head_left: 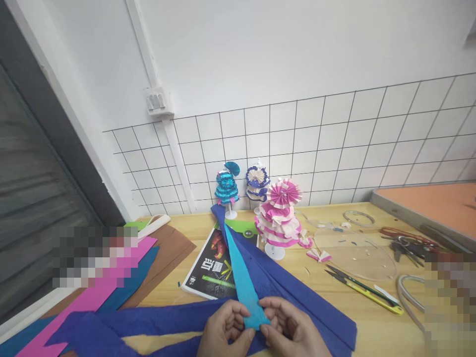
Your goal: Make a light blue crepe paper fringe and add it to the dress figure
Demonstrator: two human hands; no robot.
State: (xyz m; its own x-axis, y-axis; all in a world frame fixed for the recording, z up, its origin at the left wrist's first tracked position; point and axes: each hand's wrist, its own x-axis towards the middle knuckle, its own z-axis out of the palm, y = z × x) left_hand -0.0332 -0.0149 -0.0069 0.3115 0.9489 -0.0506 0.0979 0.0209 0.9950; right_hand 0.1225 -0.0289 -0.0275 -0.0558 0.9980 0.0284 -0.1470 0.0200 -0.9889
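A bright turquoise, tapering strip of crinkly paper [243, 282] is in front of the person, above the worktop [375, 332], wide end nearest & narrow end pointing to the wall. L hand [226, 329] has its L near corner pinched btwn thumb & fingers; R hand [293, 327] pinches the R near corner the same way, so both hands are closed on it, close together, w/ the paper's edge spanning the small gap.

Beneath & to the R, a long dark-blue piece of crinkly paper [297, 292] runs diagonally; more dark-blue strips [159, 320] stretch off L. Can't tell if they join. Partly under the blue, a book w/ a black & green cover [219, 267] lies flat.

Just behind: three ruffled paper trees on white stands, i.e. a pink & white one [278, 218] nearest, a turquoise one [226, 191] & a navy & cream one [257, 183] further back. R side: a small pink & white paper scrap [320, 255], a yellow-handled cutter [372, 295], dark-handled scissors [409, 248]. L side: a hot-pink paper strip [111, 285] over teal [136, 272] & brown sheets [163, 263]. Behind it all, a black wire grid on a white wall [297, 49].
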